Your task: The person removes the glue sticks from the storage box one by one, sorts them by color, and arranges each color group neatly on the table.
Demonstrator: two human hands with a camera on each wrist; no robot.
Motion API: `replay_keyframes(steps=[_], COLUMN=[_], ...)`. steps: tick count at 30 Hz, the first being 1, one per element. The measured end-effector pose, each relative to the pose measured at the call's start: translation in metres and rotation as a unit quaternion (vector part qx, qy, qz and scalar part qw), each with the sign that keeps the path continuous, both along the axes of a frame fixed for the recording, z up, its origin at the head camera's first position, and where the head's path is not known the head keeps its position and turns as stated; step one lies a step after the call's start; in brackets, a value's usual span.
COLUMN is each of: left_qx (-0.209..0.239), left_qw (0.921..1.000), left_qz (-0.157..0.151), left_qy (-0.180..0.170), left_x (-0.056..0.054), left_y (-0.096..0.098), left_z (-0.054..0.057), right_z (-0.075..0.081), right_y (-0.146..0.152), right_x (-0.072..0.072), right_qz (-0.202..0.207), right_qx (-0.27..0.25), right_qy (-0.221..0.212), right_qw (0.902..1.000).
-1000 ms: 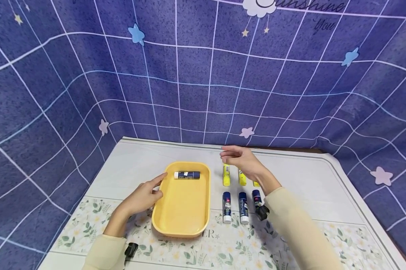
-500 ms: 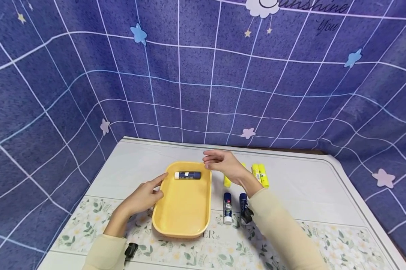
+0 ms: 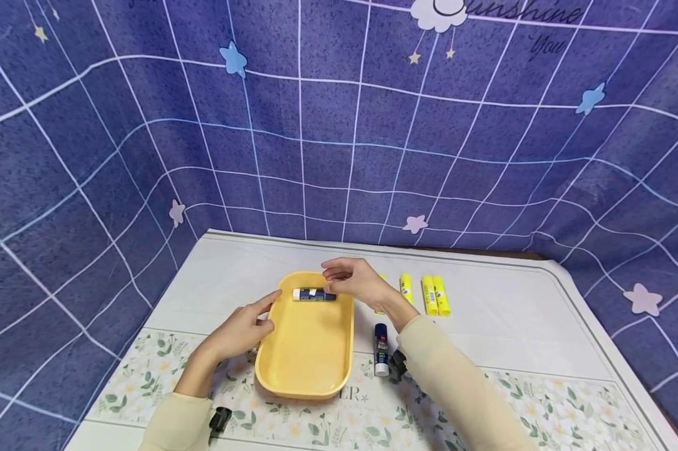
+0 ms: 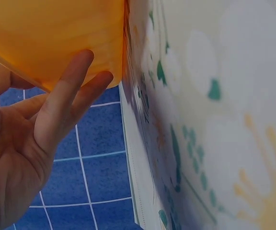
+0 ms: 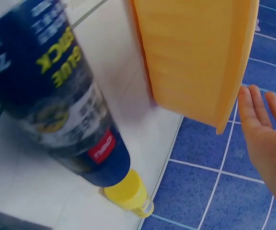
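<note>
A blue glue stick with a white end (image 3: 311, 294) lies crosswise near the far end of the yellow tray (image 3: 305, 357). My left hand (image 3: 234, 329) holds the tray's left rim; in the left wrist view its fingertips (image 4: 87, 57) rest against the outer wall. Over the tray's far right rim, my right hand (image 3: 358, 282) has its fingertips by the glue stick's right end, covering part of it. Nothing is visible in that hand, and the right wrist view shows its fingers (image 5: 255, 108) extended. Whether they touch the stick I cannot tell.
Right of the tray lies another blue glue stick (image 3: 381, 347). Several yellow glue sticks (image 3: 430, 294) lie behind it, one partly hidden by my right hand. My right sleeve (image 3: 457, 382) covers part of the table. A blue gridded curtain (image 3: 339, 125) hangs behind.
My right hand has moved left from above the yellow glue sticks to over the tray, uncovering several of them; its sleeve now hides blue sticks seen earlier. My left hand has stayed on the rim.
</note>
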State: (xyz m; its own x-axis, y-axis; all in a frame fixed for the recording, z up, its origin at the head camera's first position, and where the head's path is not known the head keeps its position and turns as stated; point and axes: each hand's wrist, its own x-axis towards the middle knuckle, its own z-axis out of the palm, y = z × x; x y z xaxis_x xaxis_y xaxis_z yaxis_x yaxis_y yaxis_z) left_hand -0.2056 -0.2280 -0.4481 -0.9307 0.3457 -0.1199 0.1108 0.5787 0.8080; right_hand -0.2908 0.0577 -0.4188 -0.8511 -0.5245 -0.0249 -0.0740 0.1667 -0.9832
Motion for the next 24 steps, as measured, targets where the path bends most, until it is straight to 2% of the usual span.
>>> replay_keyframes(steps=[8, 12, 20, 24], left_qx=[-0.001, -0.005, -0.005, -0.005], left_qw=[1.0, 1.0, 0.9999, 0.9999], left_qz=[0.006, 0.008, 0.008, 0.009], left_qy=[-0.005, -0.003, -0.006, -0.006], left_x=[-0.001, -0.001, -0.001, 0.0], left_y=[0.001, 0.001, 0.003, 0.003], left_z=[-0.001, -0.002, -0.001, -0.001], right_z=[-0.004, -0.006, -0.016, -0.017], right_y=[-0.012, -0.017, -0.028, -0.034], right_x=[-0.005, -0.006, -0.01, -0.011], right_qz=[0.019, 0.025, -0.007, -0.009], right_qx=[0.055, 0.082, 0.153, 0.183], right_qy=[0.051, 0.062, 0.094, 0.108], right_qw=[0.997, 0.9944, 0.9838, 0.9771])
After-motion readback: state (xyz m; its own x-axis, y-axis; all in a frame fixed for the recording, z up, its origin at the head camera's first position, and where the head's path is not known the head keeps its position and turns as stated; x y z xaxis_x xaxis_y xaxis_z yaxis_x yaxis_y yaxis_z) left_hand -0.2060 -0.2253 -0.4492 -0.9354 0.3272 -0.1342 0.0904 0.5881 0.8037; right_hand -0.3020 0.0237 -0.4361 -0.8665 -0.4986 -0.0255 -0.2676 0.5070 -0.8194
